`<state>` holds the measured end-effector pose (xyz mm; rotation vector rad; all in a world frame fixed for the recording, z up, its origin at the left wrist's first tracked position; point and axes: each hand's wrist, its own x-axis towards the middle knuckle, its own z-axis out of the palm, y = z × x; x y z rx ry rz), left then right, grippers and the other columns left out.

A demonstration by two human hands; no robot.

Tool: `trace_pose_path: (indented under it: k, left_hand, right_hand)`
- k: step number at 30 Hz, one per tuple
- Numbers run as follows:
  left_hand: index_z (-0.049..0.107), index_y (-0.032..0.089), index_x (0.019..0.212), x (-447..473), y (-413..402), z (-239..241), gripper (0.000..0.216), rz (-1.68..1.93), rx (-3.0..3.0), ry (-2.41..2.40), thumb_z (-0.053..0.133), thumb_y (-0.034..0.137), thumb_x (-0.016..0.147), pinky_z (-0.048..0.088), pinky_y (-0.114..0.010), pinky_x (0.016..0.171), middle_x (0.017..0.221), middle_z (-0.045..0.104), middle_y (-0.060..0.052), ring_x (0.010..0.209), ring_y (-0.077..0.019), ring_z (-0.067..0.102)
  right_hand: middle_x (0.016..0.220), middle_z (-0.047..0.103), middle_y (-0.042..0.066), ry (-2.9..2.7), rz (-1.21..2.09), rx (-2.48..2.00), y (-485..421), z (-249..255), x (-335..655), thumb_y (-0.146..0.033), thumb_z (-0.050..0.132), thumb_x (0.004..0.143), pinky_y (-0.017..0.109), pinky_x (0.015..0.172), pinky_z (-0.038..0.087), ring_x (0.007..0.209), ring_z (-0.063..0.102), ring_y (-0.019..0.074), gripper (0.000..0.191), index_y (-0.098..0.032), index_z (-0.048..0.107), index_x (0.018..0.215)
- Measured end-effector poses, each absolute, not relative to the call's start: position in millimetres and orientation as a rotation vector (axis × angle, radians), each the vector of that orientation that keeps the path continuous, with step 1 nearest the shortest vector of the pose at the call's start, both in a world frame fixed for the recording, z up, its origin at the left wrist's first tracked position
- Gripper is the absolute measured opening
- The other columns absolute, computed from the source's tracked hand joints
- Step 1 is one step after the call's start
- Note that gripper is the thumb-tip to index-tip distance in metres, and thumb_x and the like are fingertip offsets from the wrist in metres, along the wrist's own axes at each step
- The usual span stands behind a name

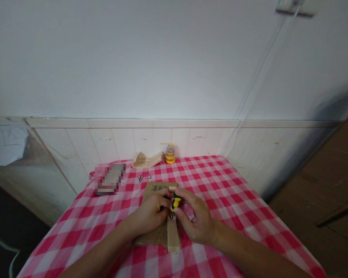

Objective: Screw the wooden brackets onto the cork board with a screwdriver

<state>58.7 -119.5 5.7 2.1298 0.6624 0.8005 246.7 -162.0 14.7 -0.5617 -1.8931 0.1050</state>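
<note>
A short screwdriver with a yellow and black handle (175,202) stands upright, tip down on a light wooden strip (173,235). My right hand (195,218) is closed round the handle. My left hand (152,212) is closed too, its fingertips pinching at the screwdriver's shaft; what they hold there is too small to make out. The strip lies lengthwise on a brown cardboard sheet (154,191) with dark writing at its far end. A small wooden block (172,188) sits just beyond the handle.
The table wears a red and white checked cloth (220,193). At its far edge stand a curved wooden part (146,160) and a yellow bit holder (170,153). Dark screws (140,178) lie near a blurred flat object (109,178). A white wall rises behind.
</note>
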Motion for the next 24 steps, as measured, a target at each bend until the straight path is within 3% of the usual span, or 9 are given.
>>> trace_pose_path:
  k: [10,16,24]
  left_hand:
    - [0.070,0.019,0.073,58,-118,3,0.023,0.832,2.093,0.702,0.055,0.005,0.082,0.050,-0.035,0.093,0.099,0.068,-0.006,0.099,-0.0203,0.062]
    - [0.071,0.020,0.075,57,-122,10,0.022,0.814,2.044,0.675,0.055,0.007,0.084,0.049,-0.033,0.092,0.102,0.068,-0.006,0.099,-0.0195,0.063]
    - [0.070,0.020,0.075,57,-126,19,0.020,0.762,2.033,0.653,0.060,0.002,0.074,0.049,-0.032,0.089,0.097,0.071,-0.005,0.098,-0.0203,0.064]
  right_hand:
    - [0.122,0.070,0.011,-1.866,0.102,-0.593,-160,14,246,-0.014,0.058,0.093,0.039,0.091,0.062,0.109,0.071,0.0259,0.055,-0.026,0.044,0.145]
    - [0.129,0.067,0.013,-1.860,0.168,-0.574,-159,8,247,-0.013,0.052,0.095,0.040,0.091,0.062,0.108,0.071,0.0258,0.058,-0.025,0.038,0.150]
    - [0.131,0.066,0.014,-1.867,0.152,-0.596,-158,3,249,-0.012,0.051,0.096,0.039,0.091,0.062,0.108,0.071,0.0251,0.060,-0.024,0.036,0.152]
